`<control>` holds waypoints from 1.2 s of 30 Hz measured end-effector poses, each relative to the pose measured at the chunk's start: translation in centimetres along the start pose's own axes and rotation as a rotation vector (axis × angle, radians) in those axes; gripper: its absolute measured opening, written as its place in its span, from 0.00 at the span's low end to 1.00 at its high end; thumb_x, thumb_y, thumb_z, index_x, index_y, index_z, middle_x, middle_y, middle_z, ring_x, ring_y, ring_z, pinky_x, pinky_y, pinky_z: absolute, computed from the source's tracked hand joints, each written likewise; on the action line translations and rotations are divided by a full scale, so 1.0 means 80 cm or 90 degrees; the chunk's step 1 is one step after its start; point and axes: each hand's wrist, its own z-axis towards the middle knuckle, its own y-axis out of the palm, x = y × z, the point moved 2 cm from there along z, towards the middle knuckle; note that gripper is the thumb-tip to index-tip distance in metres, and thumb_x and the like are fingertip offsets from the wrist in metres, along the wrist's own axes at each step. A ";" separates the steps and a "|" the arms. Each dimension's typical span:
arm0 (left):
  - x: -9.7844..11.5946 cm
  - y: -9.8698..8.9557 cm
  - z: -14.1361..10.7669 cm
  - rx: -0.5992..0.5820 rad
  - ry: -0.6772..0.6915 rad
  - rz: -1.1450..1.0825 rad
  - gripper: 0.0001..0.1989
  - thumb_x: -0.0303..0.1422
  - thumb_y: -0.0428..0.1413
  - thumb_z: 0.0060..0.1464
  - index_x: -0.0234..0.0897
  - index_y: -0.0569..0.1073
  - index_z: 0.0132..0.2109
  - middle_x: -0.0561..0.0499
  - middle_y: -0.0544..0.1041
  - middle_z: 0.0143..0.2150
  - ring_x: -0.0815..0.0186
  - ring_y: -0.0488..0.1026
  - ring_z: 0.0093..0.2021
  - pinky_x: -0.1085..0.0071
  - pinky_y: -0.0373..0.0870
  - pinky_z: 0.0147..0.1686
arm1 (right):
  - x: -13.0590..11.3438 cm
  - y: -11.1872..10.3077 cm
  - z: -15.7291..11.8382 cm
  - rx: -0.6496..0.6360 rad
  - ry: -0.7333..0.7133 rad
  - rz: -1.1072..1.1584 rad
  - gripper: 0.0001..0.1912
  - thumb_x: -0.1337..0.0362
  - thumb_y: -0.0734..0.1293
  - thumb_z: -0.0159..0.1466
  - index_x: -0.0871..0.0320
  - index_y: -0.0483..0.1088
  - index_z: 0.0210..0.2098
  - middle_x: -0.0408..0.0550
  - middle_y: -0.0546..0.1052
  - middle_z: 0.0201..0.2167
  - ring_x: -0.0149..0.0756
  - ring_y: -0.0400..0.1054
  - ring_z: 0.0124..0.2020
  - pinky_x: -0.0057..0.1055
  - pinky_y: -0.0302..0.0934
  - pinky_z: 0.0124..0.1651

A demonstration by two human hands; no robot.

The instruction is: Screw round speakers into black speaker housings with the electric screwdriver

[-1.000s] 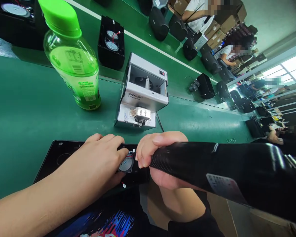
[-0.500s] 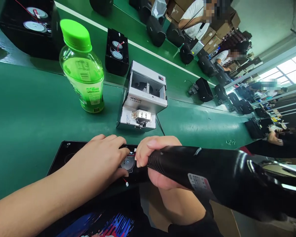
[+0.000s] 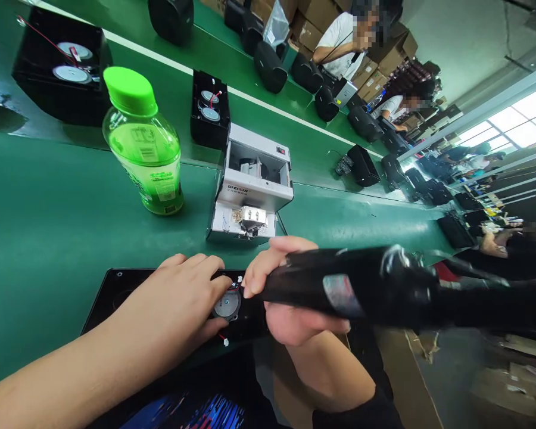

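Observation:
My left hand (image 3: pixel 185 295) lies over a black speaker panel (image 3: pixel 116 292). Its thumb and index finger curve round a round silver speaker driver (image 3: pixel 227 305) set in that panel, holding it. A red wire with a white connector (image 3: pixel 226 342) sticks out beside the thumb, and another white connector shows near the index fingertip. In my right hand (image 3: pixel 290 322) is a black electric screwdriver (image 3: pixel 312 277), gripped with fingers wrapped round its body. Its tail points right, slightly blurred; its tip is hidden behind the hand, close to the driver.
Beyond the panel stand a green-capped bottle (image 3: pixel 145 149) and a grey-white WEIXIN machine (image 3: pixel 250 185). Open black speaker boxes (image 3: pixel 209 128) with silver drivers sit farther back on the green table (image 3: pixel 49 226). Several people work along the bench at the right.
The rear of the screwdriver has swung up, and it now lies closer to level. The whole view has shifted slightly; my left hand keeps its place on the panel.

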 end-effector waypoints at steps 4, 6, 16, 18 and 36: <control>-0.001 0.006 -0.005 0.012 -0.007 0.009 0.17 0.37 0.83 0.60 0.48 0.92 0.54 0.45 0.91 0.61 0.45 0.90 0.57 0.47 0.81 0.57 | -0.059 -0.012 0.045 0.122 -0.101 0.103 0.37 0.18 0.80 0.71 0.36 0.89 0.63 0.36 0.84 0.26 0.41 0.74 0.19 0.41 0.74 0.26; -0.002 0.008 -0.007 0.023 -0.003 -0.004 0.19 0.37 0.85 0.59 0.49 0.92 0.55 0.46 0.91 0.62 0.46 0.90 0.57 0.48 0.81 0.57 | -0.080 -0.014 0.074 0.144 -0.142 0.105 0.34 0.21 0.83 0.70 0.39 0.90 0.56 0.36 0.84 0.25 0.40 0.75 0.19 0.40 0.75 0.26; 0.008 -0.008 -0.002 -0.028 -0.028 -0.025 0.27 0.32 0.87 0.57 0.48 0.94 0.62 0.41 0.92 0.70 0.39 0.92 0.67 0.43 0.84 0.66 | -0.041 0.011 0.143 0.087 -0.164 0.071 0.45 0.12 0.81 0.59 0.43 0.86 0.50 0.35 0.81 0.23 0.38 0.72 0.17 0.37 0.67 0.23; 0.010 -0.012 0.001 -0.055 -0.044 -0.035 0.27 0.32 0.86 0.58 0.49 0.94 0.63 0.42 0.92 0.70 0.39 0.92 0.66 0.41 0.84 0.67 | -0.043 0.010 0.142 0.099 -0.140 0.094 0.47 0.12 0.83 0.58 0.44 0.87 0.52 0.35 0.81 0.23 0.38 0.72 0.17 0.36 0.66 0.22; -0.002 -0.003 -0.011 0.123 0.123 0.064 0.17 0.33 0.79 0.59 0.44 0.90 0.54 0.41 0.93 0.59 0.41 0.91 0.53 0.43 0.80 0.48 | -0.077 -0.002 -0.045 0.095 -0.060 0.008 0.20 0.47 0.66 0.94 0.39 0.91 0.68 0.36 0.80 0.23 0.39 0.76 0.20 0.40 0.81 0.31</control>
